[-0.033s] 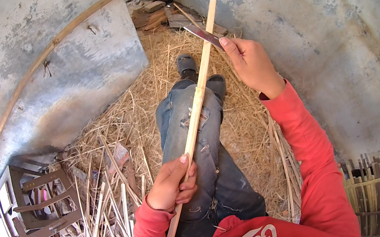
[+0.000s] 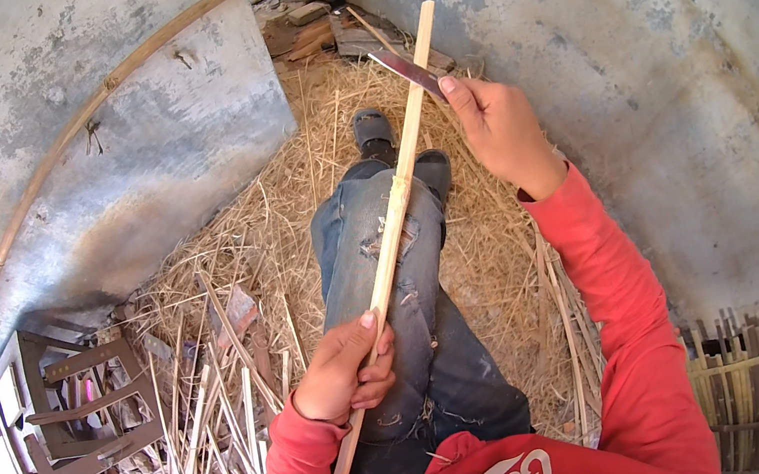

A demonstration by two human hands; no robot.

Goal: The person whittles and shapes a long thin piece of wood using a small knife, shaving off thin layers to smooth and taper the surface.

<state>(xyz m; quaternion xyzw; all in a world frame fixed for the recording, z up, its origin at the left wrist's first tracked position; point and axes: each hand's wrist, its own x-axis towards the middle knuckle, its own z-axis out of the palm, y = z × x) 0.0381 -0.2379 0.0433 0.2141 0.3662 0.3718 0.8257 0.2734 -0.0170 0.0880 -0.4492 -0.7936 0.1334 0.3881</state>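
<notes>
Our left hand (image 2: pixel 344 370) grips the stick (image 2: pixel 388 238), our right hand (image 2: pixel 506 133) grips the knife (image 2: pixel 399 66); we should shave gently.

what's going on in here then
Someone in a red top has a long pale strip over their jeans. The left hand grips its nearer part; the right hand holds a knife, its blade crossing over the strip near the far end. Straw-like litter lies around, with thin strips to the left.
</notes>
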